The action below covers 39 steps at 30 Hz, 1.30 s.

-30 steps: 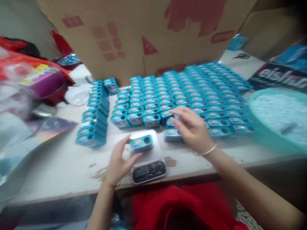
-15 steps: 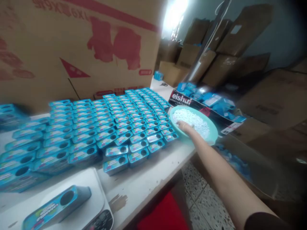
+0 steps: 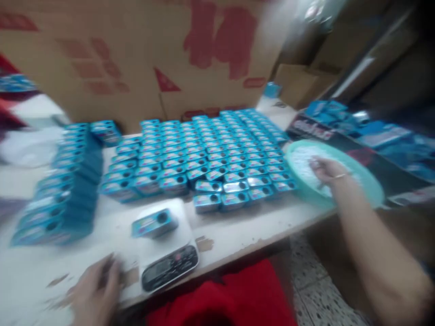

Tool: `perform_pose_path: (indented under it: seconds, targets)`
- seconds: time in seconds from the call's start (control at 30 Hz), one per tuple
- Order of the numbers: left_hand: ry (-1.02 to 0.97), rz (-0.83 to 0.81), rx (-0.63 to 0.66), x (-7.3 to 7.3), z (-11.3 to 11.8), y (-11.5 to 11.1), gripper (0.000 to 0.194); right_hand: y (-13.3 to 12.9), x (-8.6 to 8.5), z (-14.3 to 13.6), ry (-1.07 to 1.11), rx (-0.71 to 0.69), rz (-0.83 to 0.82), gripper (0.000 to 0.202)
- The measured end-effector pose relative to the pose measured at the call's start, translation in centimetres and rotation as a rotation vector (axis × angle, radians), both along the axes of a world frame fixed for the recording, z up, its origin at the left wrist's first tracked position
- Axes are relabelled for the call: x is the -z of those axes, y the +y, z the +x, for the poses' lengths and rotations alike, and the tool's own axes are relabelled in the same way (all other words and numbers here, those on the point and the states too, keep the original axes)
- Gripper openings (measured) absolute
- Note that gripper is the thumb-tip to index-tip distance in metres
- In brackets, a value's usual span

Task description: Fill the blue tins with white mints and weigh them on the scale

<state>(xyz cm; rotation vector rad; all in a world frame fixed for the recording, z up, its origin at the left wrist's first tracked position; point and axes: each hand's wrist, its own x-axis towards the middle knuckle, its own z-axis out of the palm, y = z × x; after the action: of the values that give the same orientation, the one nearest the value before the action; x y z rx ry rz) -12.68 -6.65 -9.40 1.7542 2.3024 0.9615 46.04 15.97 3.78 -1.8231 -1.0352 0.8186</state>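
White worktop (image 3: pixel 238 235), surface scuffed through along the near edge, red cloth (image 3: pixel 234 294) below it. Left hand (image 3: pixel 95 292) low at near edge, left of the scale (image 3: pixel 183 213); blurred, nothing seen in it, cannot tell if fingertips meet or stand apart. One blue box (image 3: pixel 154 224) lies alone on the scale's platform, dark round spot on top, no hand touching it; display unreadable. Right hand (image 3: pixel 324 170) inside the teal bowl (image 3: pixel 374 194), over white pieces (image 3: pixel 302 156); fingers look bunched, but blur hides whether they close on any. Progress, as judged: the box on the scale is mid-handling, set down but not in a row. Beyond the scale, a broad block of like boxes (image 3: pixel 197 154); to its left, a separate column (image 3: pixel 71 181), one more box (image 3: pixel 105 133) beside its far end. Which group is finished, which waits: cannot tell, fill not visible. Bowl holds a good supply. Past it, dark printed carton (image 3: pixel 350 149) with blue packs (image 3: pixel 387 136); behind the rows, large cardboard box (image 3: pixel 129 59), red print.
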Motion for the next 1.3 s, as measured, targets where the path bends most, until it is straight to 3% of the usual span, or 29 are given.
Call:
perform_pose_path:
  seconds: [0.1, 0.2, 0.23, 0.37, 0.47, 0.57, 0.7, 0.97, 1.17, 1.3]
  targets:
    - [0.089, 0.073, -0.001, 0.7, -0.6, -0.8, 0.022, 0.2, -1.3, -4.4, 0.122, -0.157, 0.043, 0.029]
    - [0.133, 0.082, 0.023, 0.8, -0.5, -0.8, 0.02, -1.4, -3.2, -13.0, 0.216, -0.454, 0.058, 0.013]
    - [0.137, 0.086, 0.023, 0.8, -0.5, -0.8, 0.019, -2.4, -3.8, -16.4, 0.23, -0.562, 0.043, 0.017]
    - [0.124, 0.102, 0.016, 0.8, -0.3, -1.1, 0.018, -5.9, -5.2, -28.8, -0.028, -1.1, 0.077, 0.01]
    - [0.101, 0.092, 0.005, 0.9, -0.3, -1.3, 0.019, -7.2, -4.7, -34.0, -0.387, -1.306, 0.128, 0.012]
    - [0.083, 0.093, 0.001, 0.9, -0.4, -1.4, 0.019, -7.6, -4.2, -36.0, -0.625, -1.382, 0.069, 0.016]
    - [0.087, 0.117, 0.011, 0.9, -0.3, -1.5, 0.019, -7.7, -4.1, -36.7, -0.758, -1.412, 0.032, 0.021]
    - [0.056, 0.111, -0.001, 0.9, -0.2, -1.5, 0.019, -7.7, -3.8, -37.4, -0.845, -1.446, 0.024, 0.02]
    - [0.047, 0.096, -0.016, 1.0, -0.1, -1.5, 0.02, -7.3, -4.1, -37.1, -0.816, -1.365, 0.131, 0.014]
    - [0.039, 0.09, -0.023, 0.9, 0.0, -1.5, 0.021, -7.3, -4.6, -37.0, -0.884, -1.382, 0.064, 0.013]
